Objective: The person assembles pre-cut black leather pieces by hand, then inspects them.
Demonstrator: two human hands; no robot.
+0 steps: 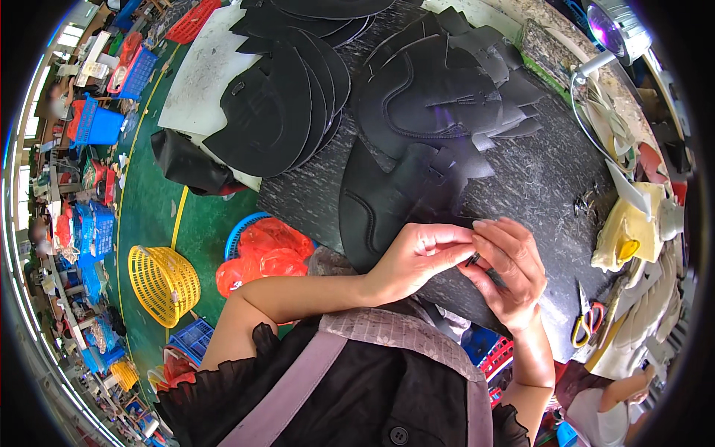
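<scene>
My left hand [417, 257] and my right hand [514, 261] meet over the near part of the dark speckled tabletop [551, 223]. The left thumb and forefinger pinch together, touching the right fingertips. My right fingers curl inward. A small dark thing [472, 258] shows by the right thumb; it is too small to name. Just beyond my hands lies a black, leather-like cut piece [380, 194] with a curved stitched line. Behind it, more such pieces are fanned in a pile [439, 89]. Another stack of black rounded pieces [268, 112] rests at the left.
Scissors [588, 316] with orange-and-black handles lie near the right edge, by a yellow cloth [633, 227]. A lamp [618, 33] stands at the far right. On the green floor are a yellow basket [165, 287] and a blue basket [237, 238] with red plastic bags. Another person [607, 413] sits lower right.
</scene>
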